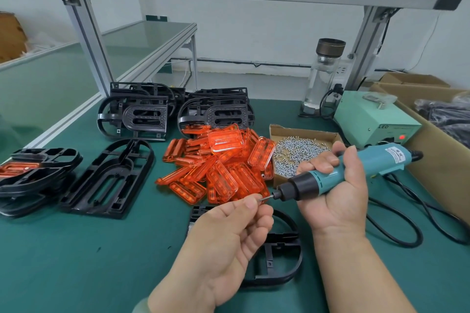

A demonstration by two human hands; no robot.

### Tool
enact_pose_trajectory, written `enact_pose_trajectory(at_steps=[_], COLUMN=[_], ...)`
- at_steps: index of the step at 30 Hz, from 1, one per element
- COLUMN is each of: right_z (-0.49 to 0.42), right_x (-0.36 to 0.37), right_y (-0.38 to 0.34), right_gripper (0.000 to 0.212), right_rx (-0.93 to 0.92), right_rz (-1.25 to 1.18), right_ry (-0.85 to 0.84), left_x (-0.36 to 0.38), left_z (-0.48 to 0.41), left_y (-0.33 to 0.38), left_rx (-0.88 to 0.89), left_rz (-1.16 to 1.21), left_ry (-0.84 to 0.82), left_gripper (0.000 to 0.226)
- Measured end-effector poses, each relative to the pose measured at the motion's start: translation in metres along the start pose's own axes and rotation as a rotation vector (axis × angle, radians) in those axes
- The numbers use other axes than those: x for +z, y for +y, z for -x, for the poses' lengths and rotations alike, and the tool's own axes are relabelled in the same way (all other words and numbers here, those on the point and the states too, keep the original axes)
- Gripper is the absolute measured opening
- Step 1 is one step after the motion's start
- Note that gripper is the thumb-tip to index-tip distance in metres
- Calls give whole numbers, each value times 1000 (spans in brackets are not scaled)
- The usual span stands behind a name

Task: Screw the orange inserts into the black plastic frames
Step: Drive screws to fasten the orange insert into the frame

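A shallow cardboard tray [279, 132] holds a loose heap of small silver screws [300, 152], too many to count. At the right edge, a big cardboard box [432, 160] holds dark bagged goods [447, 119]; what they are I cannot tell.

The clear orange inserts [221, 168], ribbed and rounded oblongs, lie heaped mid-table just left of the tray, dozens of them. The black plastic frames are D-shaped with slotted middles. Two stacks [137, 112] stand behind the heap. A third pile [38, 185] at the left has an orange piece [17, 169] set in its top frame. One single frame [109, 180] lies flat beside that pile, and another, the near frame [277, 249], lies under the hands on the green table [76, 262].

The right hand [338, 193] has its grip wrapped round a teal, corded screwdriver [356, 170] with a black nose. The left hand [229, 234] pinches one screw [261, 198] between thumb and forefinger at the bit's tip.

A green metal power box [376, 122] and a glass bottle [320, 79] stand behind the tray.
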State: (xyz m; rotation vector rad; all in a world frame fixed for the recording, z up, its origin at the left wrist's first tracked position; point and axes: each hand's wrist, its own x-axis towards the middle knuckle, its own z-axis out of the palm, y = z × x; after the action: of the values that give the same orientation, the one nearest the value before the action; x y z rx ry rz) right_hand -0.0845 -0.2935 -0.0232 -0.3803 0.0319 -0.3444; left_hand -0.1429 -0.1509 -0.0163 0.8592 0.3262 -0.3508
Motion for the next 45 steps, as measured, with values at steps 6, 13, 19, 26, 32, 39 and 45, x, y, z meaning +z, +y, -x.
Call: enact_pose_trajectory(at_steps=[6,13,19,26,32,39,45], right_z=[1,2,5,7,7,8,3], right_x=[0,2,3,4,5,5,2], right_y=[1,1,3,3,5,5,-3], right_gripper=[13,12,10,7,9,9,11], right_rx=[2,-24,-28,-30,-40,-31,-26], right_rz=[6,13,22,26,32,37,80], right_ry=[-7,-35,-62,-88,-85,-79,-38], left_x=[0,0,-6,-9,-7,-11,-48], left_z=[0,-2,-3,-6,-7,-4,-2], left_y=[-1,-2,7,12,9,14,43], left_rx=[44,231,345,304,307,363,613], left_rz=[-117,-397,-606,-649,-680,-737,-1369], left_ry=[16,94,87,59,53,25,125], left_gripper=[13,15,27,28,30,15,18])
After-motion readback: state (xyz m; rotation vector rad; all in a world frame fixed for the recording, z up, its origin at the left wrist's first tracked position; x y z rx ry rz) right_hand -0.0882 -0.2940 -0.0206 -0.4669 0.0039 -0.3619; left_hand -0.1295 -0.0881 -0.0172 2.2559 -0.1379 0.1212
